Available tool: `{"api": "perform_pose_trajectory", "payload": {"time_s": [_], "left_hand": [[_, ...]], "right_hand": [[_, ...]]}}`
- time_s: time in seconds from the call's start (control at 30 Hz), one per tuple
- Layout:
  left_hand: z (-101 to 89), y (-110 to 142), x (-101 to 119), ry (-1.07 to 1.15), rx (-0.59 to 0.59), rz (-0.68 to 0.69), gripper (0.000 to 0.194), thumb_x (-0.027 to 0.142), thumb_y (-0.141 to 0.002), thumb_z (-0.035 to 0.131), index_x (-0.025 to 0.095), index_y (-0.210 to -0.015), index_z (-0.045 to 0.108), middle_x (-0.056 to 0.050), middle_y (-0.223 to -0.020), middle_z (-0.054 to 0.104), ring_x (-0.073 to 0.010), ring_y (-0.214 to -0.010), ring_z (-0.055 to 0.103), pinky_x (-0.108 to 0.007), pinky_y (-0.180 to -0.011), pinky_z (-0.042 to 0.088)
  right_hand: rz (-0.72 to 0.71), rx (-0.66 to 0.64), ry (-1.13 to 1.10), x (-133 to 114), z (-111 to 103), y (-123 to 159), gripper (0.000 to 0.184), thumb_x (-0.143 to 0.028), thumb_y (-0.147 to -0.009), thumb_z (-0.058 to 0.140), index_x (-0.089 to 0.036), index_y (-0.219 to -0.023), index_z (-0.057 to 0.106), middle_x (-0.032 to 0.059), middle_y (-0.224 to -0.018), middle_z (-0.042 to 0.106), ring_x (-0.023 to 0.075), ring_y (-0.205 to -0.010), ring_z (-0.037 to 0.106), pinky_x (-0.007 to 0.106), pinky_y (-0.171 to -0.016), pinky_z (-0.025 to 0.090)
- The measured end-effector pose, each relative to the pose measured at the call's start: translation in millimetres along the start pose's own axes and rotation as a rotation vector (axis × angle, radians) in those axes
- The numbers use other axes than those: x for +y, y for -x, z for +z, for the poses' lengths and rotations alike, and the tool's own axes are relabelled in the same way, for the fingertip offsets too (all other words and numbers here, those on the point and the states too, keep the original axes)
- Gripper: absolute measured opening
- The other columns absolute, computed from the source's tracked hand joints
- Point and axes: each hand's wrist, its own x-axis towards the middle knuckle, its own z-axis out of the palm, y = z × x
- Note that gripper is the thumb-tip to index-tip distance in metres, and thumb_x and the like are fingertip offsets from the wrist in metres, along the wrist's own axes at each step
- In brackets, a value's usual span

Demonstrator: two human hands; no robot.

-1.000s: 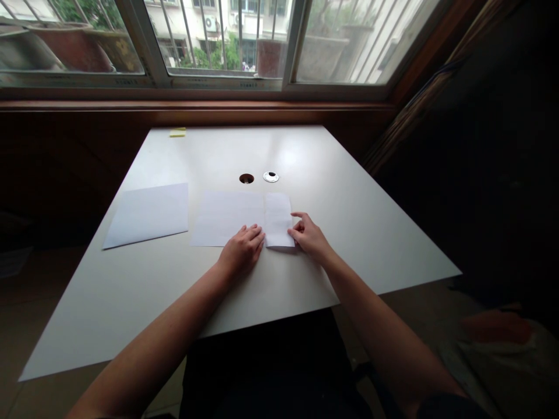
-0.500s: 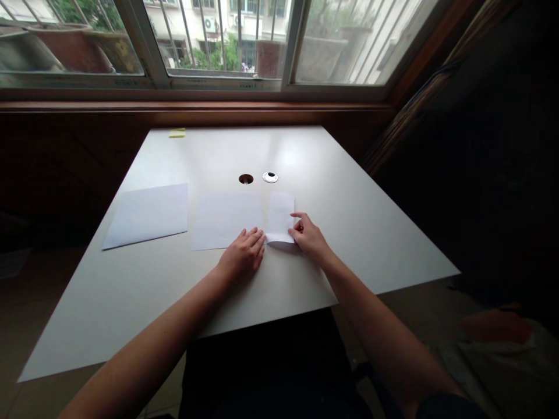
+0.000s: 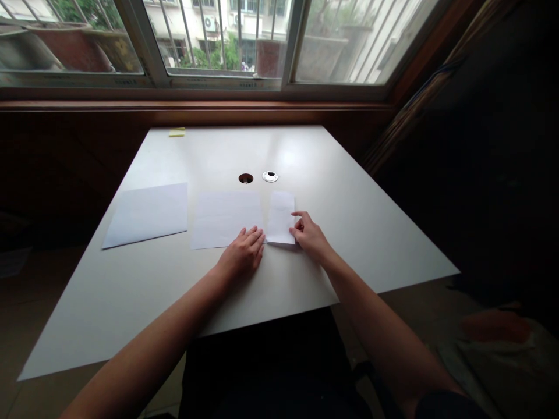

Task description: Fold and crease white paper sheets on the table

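A white sheet of paper [image 3: 222,215] lies in the middle of the table. Beside its right edge is a narrower piece of white paper [image 3: 280,212], perhaps a folded part of the same sheet; I cannot tell whether they join. My left hand [image 3: 245,247] lies flat, fingers stretched out, over the sheet's near right corner. At the right edge of the narrow piece, my right hand [image 3: 309,234] has its thumb and index finger curled around the margin, gripping it. The other fingers of that hand are bent in and partly hidden.
Another white sheet [image 3: 148,214] rests to the left on the white table [image 3: 375,233]. Yellow sticky notes [image 3: 177,132] lie at the far left edge. A round cable hole [image 3: 246,178] and its white ring cover [image 3: 269,176] sit beyond the papers. Windows stand behind.
The near edge of the narrow paper, raised and curved before, now lies flatter. My right hand has barely shifted; my left hand stays in place.
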Motion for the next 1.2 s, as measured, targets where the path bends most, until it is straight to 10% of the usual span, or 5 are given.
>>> {"api": "perform_pose_trajectory", "payload": {"time_s": [1.2], "left_hand": [[-2.3, 3, -5, 0.048, 0.035, 0.021, 0.037, 0.012, -0.091, 0.051, 0.014, -0.126, 0.062, -0.014, -0.131, 0.062, -0.0284, -0.129, 0.054, -0.052, -0.114, 0.041]], "right_hand": [[0.110, 0.078, 0.004, 30, -32, 8, 0.044, -0.029, -0.080, 0.058, -0.022, -0.123, 0.054, -0.0041, -0.072, 0.060, 0.0152, -0.061, 0.057, 0.028, -0.064, 0.045]]}}
